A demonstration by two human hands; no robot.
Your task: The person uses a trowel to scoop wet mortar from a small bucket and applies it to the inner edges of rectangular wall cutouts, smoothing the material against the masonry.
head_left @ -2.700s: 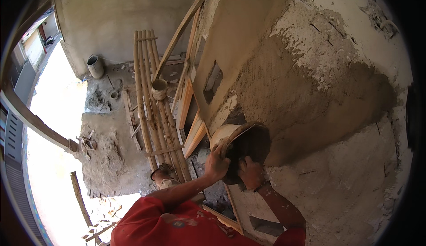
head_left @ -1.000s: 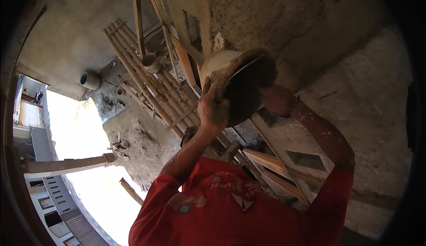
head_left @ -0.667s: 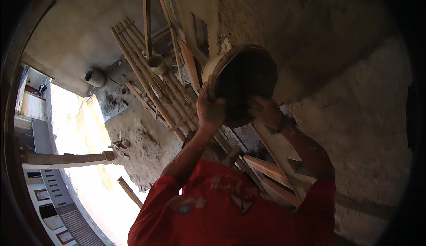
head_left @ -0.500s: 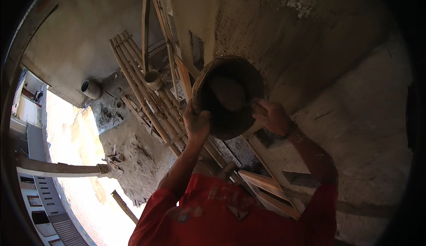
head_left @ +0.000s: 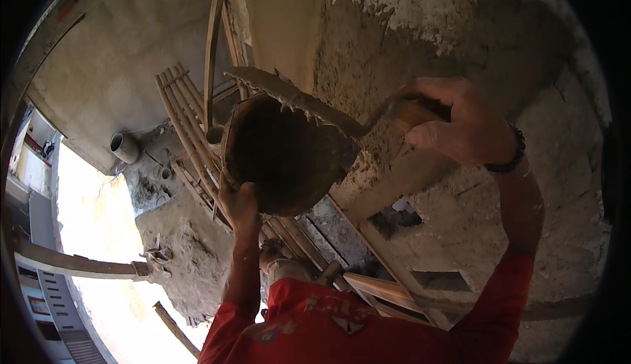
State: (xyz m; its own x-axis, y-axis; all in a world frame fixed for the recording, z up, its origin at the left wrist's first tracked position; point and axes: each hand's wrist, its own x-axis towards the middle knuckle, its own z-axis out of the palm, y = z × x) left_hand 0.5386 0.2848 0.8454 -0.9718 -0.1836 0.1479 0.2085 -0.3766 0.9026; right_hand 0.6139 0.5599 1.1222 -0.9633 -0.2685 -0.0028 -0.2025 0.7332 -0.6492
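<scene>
My left hand (head_left: 240, 207) grips the near left rim of a dark, mortar-stained bucket (head_left: 284, 157), tilted so that its shadowed inside faces me. My right hand (head_left: 460, 124) is closed round the wooden handle of a trowel (head_left: 299, 101). The trowel's blade reaches left across the far rim of the bucket, with wet mortar hanging ragged from its edge. In front of me, the wall (head_left: 394, 55) is part dark wet plaster and part rough, pale surface. How much mortar lies in the bucket is too dark to tell.
Bamboo poles (head_left: 190, 134) lashed together form a platform below me. A grey bucket (head_left: 125, 148) stands on the ground at left, near a sand heap (head_left: 190, 252). A wooden post (head_left: 213, 42) rises beyond the poles. A wooden frame (head_left: 381, 290) lies below the wall.
My right hand has lifted the trowel out of the bucket, up and to the right, with mortar on it. The bucket, in my left hand, has shifted left and downward.
</scene>
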